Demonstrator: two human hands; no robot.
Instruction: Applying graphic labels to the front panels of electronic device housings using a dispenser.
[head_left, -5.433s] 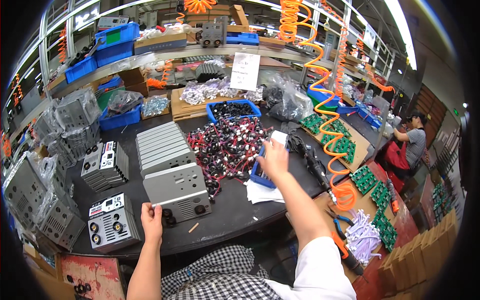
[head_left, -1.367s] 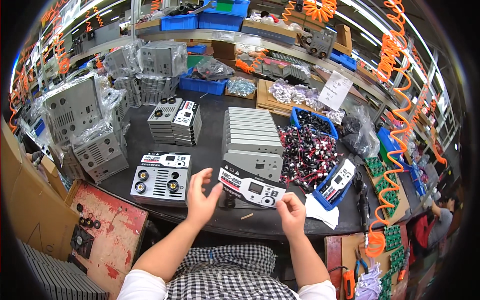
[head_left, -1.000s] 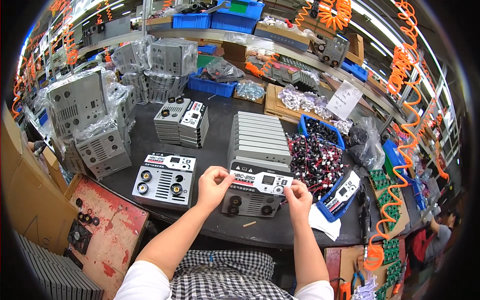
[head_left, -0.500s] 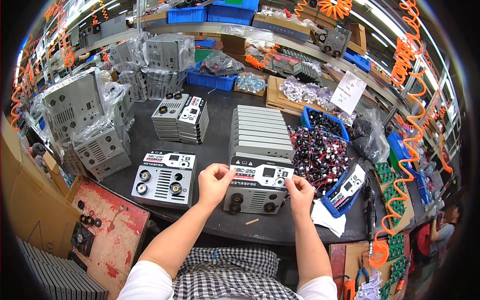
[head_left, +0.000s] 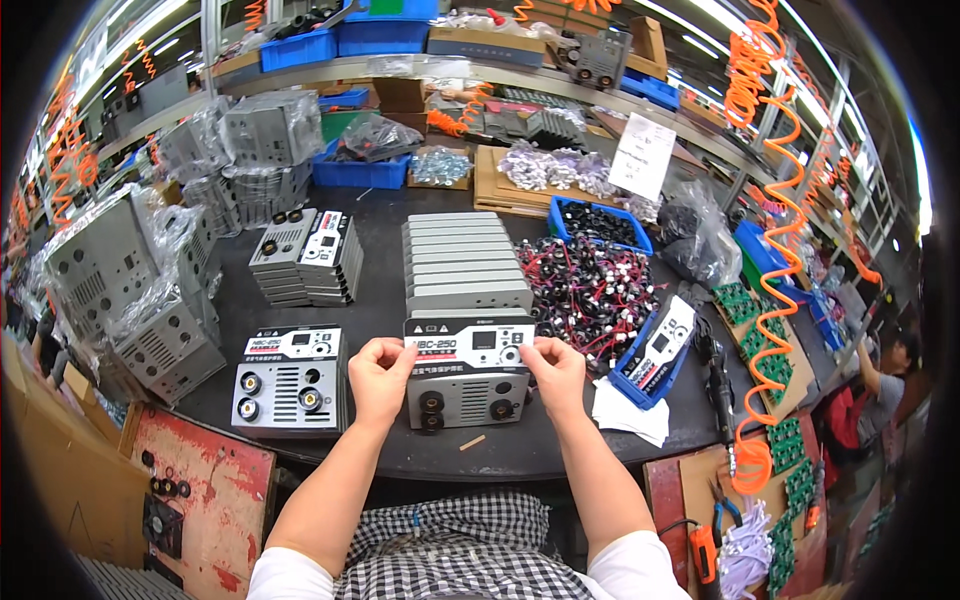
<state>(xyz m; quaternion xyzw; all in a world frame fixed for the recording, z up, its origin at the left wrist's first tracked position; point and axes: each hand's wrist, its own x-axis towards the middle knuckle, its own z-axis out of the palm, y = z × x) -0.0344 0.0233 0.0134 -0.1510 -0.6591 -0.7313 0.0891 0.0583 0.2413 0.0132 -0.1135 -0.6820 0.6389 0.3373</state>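
Observation:
A black-and-white printed label [head_left: 462, 345] lies across the upper part of a grey metal front panel [head_left: 466, 400] in front of me. My left hand [head_left: 380, 380] is closed in a pinch at the label's left edge. At its right edge my right hand [head_left: 558, 374] pinches in the same way. Whether the label is fully stuck down, I cannot tell. Below it, the panel shows slots and round black sockets. Directly behind stands a row of bare grey panels [head_left: 465, 262]. To the left lies a stack of labelled panels [head_left: 290, 385] with sockets fitted.
Farther left is another panel stack [head_left: 308, 255], with plastic-wrapped panels [head_left: 105, 255] beyond. On the right are a heap of wired small parts [head_left: 590, 295], a blue tray of labels [head_left: 655, 350] and a black screwdriver-like tool [head_left: 716, 385]. An orange coiled hose [head_left: 785, 260] hangs at right.
The view has turned, so the bench scene sits farther left in the picture. Both hands stay at the label's two edges, and the label remains over the same panel.

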